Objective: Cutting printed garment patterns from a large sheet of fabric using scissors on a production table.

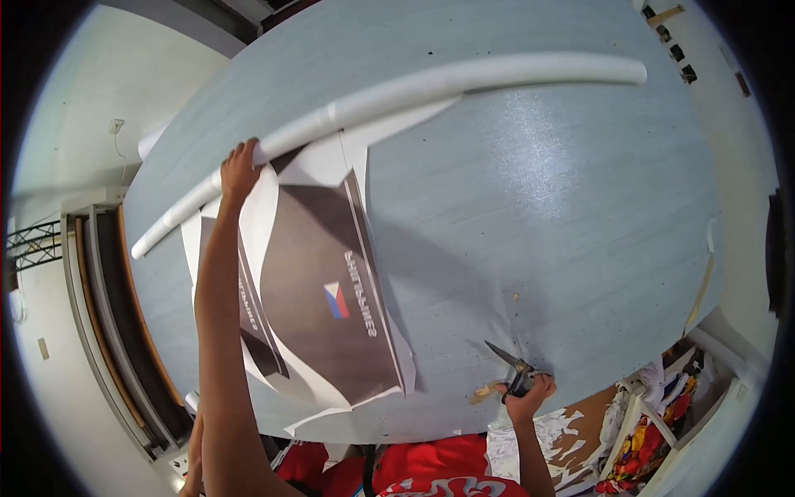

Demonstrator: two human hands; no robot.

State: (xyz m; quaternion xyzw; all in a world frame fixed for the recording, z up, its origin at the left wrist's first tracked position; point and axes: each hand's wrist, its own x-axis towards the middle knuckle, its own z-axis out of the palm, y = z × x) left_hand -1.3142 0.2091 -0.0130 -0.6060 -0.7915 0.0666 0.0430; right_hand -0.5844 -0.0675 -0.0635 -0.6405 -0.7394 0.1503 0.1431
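My left hand (238, 172) reaches far across the table, its fingers closed over a long white roll (464, 76) of sheet material. Beside my left forearm lie brown printed sheets (319, 240) with white edges, pale lettering and a small blue, white and red flag shape. They overlap, and the left one curls up at its edge. At the near right, my right hand (532, 396) is closed round the dark handles of a pair of scissors (520, 369). The scissor blades point up and left, apart from the sheets.
The large grey-blue table (530, 190) has a rounded-looking rim. White scraps (571, 422) and a shelf (662, 414) with colourful material are at the lower right. Long panels (103, 315) lean at the left wall. Part of another person's arm (194, 451) shows at the lower left.
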